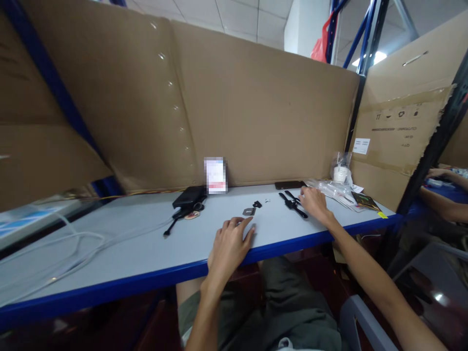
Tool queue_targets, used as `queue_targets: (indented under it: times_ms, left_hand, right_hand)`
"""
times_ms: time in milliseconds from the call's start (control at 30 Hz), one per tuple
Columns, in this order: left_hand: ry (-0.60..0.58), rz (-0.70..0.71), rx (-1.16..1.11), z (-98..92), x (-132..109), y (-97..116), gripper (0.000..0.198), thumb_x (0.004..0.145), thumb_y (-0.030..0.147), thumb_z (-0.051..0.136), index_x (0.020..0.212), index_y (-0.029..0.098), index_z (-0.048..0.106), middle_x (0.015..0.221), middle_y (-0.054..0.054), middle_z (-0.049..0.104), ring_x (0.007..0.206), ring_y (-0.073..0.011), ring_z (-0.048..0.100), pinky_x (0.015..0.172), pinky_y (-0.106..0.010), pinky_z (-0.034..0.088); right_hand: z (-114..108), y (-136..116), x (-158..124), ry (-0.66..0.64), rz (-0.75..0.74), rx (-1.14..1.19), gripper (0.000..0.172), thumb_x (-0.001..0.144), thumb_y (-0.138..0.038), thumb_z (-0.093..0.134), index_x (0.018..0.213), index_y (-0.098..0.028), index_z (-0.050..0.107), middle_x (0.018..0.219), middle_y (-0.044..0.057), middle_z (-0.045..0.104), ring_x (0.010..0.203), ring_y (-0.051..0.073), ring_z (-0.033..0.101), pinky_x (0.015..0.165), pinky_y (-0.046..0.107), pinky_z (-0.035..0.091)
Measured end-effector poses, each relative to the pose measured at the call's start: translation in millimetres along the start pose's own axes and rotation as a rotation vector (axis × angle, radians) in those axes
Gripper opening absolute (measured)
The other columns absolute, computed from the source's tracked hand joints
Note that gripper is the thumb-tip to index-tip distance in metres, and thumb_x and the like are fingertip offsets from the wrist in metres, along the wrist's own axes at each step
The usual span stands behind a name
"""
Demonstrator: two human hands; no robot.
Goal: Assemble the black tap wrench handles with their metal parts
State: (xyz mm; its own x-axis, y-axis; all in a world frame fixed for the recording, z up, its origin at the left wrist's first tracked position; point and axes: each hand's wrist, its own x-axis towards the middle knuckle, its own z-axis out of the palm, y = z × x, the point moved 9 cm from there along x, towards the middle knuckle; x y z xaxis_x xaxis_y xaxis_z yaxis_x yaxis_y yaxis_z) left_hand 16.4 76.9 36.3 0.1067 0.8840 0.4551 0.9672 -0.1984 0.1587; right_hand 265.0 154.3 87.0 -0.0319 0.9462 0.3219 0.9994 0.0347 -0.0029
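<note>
My left hand (231,243) rests at the table's front edge, palm down. Its fingers are loosely bent and its thumb stands apart, with nothing visible in it. Just beyond its fingertips lie a small flat grey piece (249,212) and a small black piece (257,204). A tiny shiny bit (267,200) is farther right. My right hand (315,202) reaches to a thin black strap (291,196), its fingertips closed at the strap's right end. Beside that lies a black strap-like piece with a wider middle, resembling a watch (291,204). The contact under the right fingers is partly hidden.
A dark phone (288,185) lies near the cardboard wall (256,107). Plastic bags (331,189), a white cup (341,174) and a dark card (365,201) sit at right. A black case (189,197), short cable (171,228) and white cables (84,239) occupy the left. Another person's arm (444,202) shows far right.
</note>
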Motion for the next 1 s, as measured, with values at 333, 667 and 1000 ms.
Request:
queue_targets:
  times_ms: [333,667,1000]
  left_hand:
    - [-0.030,-0.016,-0.003,-0.1,-0.4,2.4,0.037,0.103,0.030,0.053,0.136,0.021,0.066,0.130,-0.012,0.068,0.120,-0.0322,0.060,0.098,-0.044,0.049]
    - [-0.039,-0.030,-0.011,-0.2,-0.7,2.8,0.035,0.103,0.030,0.053,0.134,0.022,0.067,0.132,-0.012,0.067,0.121,-0.0322,0.059,0.098,-0.044,0.047]
    - [-0.045,-0.024,-0.011,0.7,-0.9,1.8,0.035,0.103,0.029,0.053,0.134,0.022,0.067,0.132,-0.011,0.067,0.122,-0.0321,0.058,0.099,-0.044,0.046]
  right_hand:
    - [32.4,17.6,1.2,-0.217,0.016,-0.003,0.029,0.094,-0.028,0.057,0.110,-0.012,0.075,0.118,0.021,0.074,0.110,0.031,0.071,0.083,0.032,0.049]
    - [32.3,34.1,3.1,-0.260,0.056,0.008,0.027,0.096,-0.023,0.051,0.111,-0.015,0.072,0.119,0.017,0.074,0.106,0.028,0.071,0.074,0.028,0.047]
    - [-17.1,9.0,-73.2,-0.113,-0.064,-0.053,0.030,0.100,-0.031,0.046,0.120,-0.018,0.064,0.107,0.015,0.075,0.104,0.032,0.072,0.077,0.033,0.046]
